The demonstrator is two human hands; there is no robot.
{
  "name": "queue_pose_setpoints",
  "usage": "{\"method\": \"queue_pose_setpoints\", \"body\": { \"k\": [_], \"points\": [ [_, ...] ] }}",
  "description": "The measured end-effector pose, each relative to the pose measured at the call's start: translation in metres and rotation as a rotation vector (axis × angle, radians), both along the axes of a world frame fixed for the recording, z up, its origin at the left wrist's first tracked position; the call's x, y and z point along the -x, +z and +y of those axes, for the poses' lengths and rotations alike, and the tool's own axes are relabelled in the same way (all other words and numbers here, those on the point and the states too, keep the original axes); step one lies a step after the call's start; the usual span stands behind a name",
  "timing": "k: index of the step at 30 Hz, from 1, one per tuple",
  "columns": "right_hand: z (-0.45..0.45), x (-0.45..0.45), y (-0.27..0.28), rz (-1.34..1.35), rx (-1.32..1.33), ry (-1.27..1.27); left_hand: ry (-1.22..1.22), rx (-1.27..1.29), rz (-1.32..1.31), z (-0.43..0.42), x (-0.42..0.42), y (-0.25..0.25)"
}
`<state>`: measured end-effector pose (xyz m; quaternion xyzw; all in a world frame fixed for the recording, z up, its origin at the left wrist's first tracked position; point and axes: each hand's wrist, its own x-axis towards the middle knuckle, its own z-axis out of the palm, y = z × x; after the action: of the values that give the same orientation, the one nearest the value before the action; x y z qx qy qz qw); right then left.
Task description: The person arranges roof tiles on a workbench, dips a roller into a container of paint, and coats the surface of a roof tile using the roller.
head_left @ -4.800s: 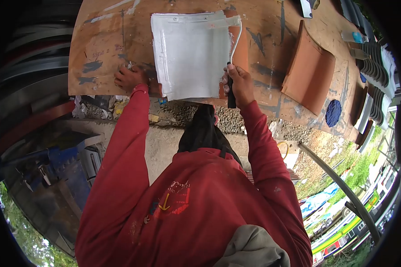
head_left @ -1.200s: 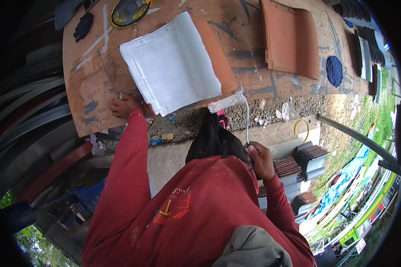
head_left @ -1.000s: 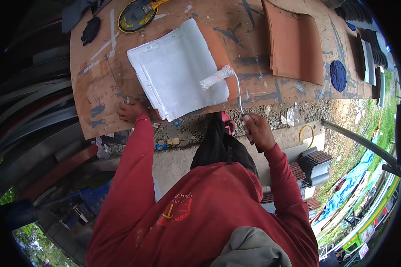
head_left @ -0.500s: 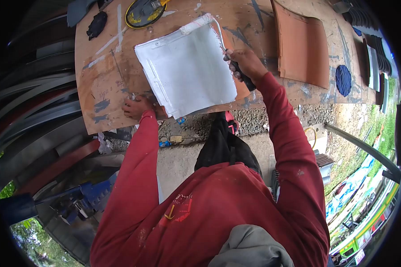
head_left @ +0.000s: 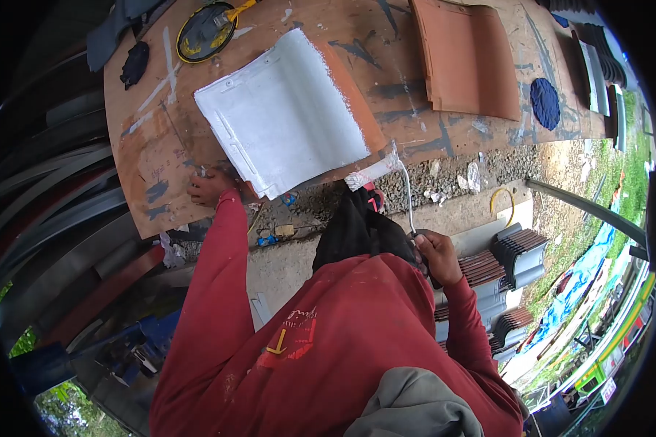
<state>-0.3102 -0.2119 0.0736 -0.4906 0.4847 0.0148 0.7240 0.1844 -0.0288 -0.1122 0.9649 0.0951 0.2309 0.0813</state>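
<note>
My right hand (head_left: 437, 256) is closed around the handle of a paint roller (head_left: 374, 172), held low beside my body. Its white-coated sleeve hangs just off the table's near edge, below the tile's right corner. A curved roof tile (head_left: 288, 113) lies on the table, mostly coated in white, with bare terracotta along its right side. My left hand (head_left: 210, 187) rests on the tabletop near the tile's lower left corner, fingers bent and slightly apart. What lies beneath its palm is hidden.
An unpainted terracotta tile (head_left: 470, 62) lies on the paint-marked wooden table (head_left: 408, 120). A black tray with yellow paint and a brush (head_left: 208, 33) sits at the back. A blue round pad (head_left: 545, 103) is at right. Stacked tiles (head_left: 517, 255) stand on the ground.
The roller has left the tile's top edge, and my right hand has brought it down and back toward my body. My left hand stays at the table's near edge. The view has shifted slightly.
</note>
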Motion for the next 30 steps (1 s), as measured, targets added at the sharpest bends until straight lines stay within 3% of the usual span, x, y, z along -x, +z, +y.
{"method": "queue_pose_setpoints", "body": {
  "k": [5,9,14,18,25,30],
  "points": [
    [-0.014,-0.046,-0.016,-0.015,0.255,0.098,0.0,-0.013,0.028,-0.001,-0.001,0.001],
    [-0.031,-0.077,-0.011,-0.09,0.233,0.1,0.002,-0.021,-0.026,0.002,-0.004,-0.004],
    [-0.017,-0.033,-0.01,-0.024,0.144,0.074,-0.011,0.014,0.027,0.0,0.001,0.002],
    [-0.023,-0.048,-0.015,-0.026,0.058,0.061,0.024,-0.046,0.037,0.005,-0.004,-0.008],
    [-0.115,-0.197,-0.029,-0.185,0.061,0.076,-0.004,-0.025,0.017,0.001,0.0,0.001],
    [-0.173,-0.287,-0.007,-0.152,0.079,0.141,-0.017,-0.015,0.068,0.007,0.003,0.003]
  ]
}}
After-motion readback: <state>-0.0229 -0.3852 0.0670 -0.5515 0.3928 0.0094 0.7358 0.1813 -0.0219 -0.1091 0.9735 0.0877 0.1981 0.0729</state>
